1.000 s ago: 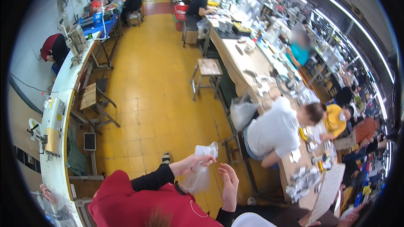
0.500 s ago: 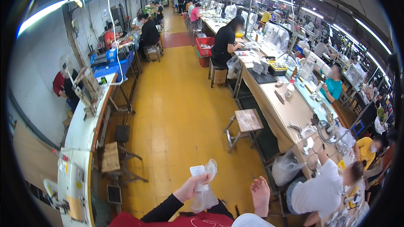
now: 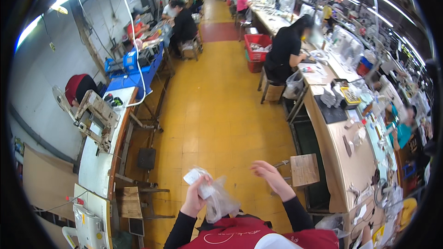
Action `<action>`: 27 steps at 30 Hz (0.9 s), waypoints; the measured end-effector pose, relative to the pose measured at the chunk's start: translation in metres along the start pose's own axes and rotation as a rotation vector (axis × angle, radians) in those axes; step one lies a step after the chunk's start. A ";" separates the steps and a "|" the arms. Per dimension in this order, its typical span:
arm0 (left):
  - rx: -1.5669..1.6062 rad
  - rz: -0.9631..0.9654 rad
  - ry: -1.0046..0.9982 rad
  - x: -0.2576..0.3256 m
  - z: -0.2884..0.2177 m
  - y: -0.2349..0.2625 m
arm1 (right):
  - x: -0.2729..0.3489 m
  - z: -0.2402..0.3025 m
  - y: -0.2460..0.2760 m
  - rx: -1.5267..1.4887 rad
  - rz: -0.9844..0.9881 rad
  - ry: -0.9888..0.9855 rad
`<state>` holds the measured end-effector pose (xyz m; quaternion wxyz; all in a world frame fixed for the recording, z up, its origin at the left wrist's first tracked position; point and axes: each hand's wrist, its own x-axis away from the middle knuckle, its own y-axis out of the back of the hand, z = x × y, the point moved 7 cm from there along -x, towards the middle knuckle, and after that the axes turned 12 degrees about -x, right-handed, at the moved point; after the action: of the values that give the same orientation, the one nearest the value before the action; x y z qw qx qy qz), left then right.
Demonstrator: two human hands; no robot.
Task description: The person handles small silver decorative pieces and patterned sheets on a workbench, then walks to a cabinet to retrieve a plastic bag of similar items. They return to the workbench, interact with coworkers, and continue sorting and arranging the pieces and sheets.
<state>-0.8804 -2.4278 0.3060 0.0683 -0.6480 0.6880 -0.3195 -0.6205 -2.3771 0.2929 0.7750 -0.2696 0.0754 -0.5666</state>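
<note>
The person's left hand (image 3: 196,195) was raised in front of the chest and closed around a small white packet (image 3: 193,176) together with the gathered top of a clear plastic bag (image 3: 219,200), which hung crumpled below the fist, just above the red garment (image 3: 240,236) at the lower edge. The right hand (image 3: 270,175) was up beside it, a little apart from the bag, with the fingers (image 3: 258,166) loosely spread and grasping nothing. Both forearms came up from below in black sleeves (image 3: 295,212). Beyond the hands lay a yellow tiled floor (image 3: 217,110) running down a long aisle. Near the right hand stood a small wooden stool (image 3: 304,169), next to a long workbench (image 3: 341,157) covered with small parts and trays. A person in black (image 3: 286,48) sat at that bench farther along, with a red crate (image 3: 256,48) on the floor close by. On the left side a white table (image 3: 99,161) carried a wooden frame (image 3: 94,117), and beyond it a blue table (image 3: 134,74) held tools. More people sat working at the far end of the aisle, too small to make out in detail.
</note>
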 end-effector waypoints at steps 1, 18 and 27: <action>0.015 -0.034 -0.062 -0.021 -0.016 0.002 | -0.042 0.004 -0.031 0.104 0.164 -0.029; -0.326 0.200 0.098 -0.497 -0.161 -0.009 | -0.465 0.098 -0.015 0.209 -0.117 0.089; -0.235 0.072 0.112 -0.768 -0.223 -0.049 | -0.709 0.189 0.086 0.105 -0.032 0.122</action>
<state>-0.8365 -1.6288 0.2616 -0.0350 -0.6077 0.7461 -0.2698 -0.7144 -1.6442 0.2748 0.7728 -0.1946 0.0883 -0.5976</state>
